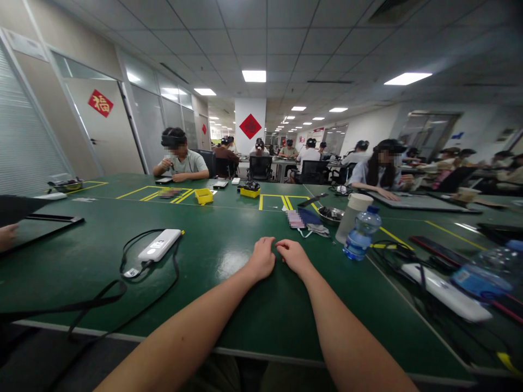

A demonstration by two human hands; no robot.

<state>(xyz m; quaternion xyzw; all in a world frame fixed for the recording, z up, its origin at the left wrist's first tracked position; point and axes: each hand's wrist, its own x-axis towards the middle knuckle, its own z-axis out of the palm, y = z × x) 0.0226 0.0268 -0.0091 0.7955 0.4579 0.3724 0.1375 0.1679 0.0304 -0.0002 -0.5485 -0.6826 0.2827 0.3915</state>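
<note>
Both my forearms reach out over the dark green table (pixel 229 305). My left hand (pixel 262 258) rests on the tabletop with its fingers curled under into a loose fist. My right hand (pixel 293 256) lies right beside it, also curled, and the two hands touch at the fingertips. Nothing shows inside either hand. A white power bank (pixel 159 245) with a black cable and strap lies to the left of my hands. A small water bottle with a blue label (pixel 362 232) stands to the right, next to a tall white cup (pixel 352 216).
A metal bowl (pixel 330 215) and a dark pouch (pixel 307 219) sit beyond my hands. Yellow bins (pixel 204 196) and yellow tape lines mark the far table. Another white device and cables (pixel 445 291) lie at right. Several seated people wearing headsets work at the far side and at other tables; someone's hand (pixel 7 235) shows at the left edge.
</note>
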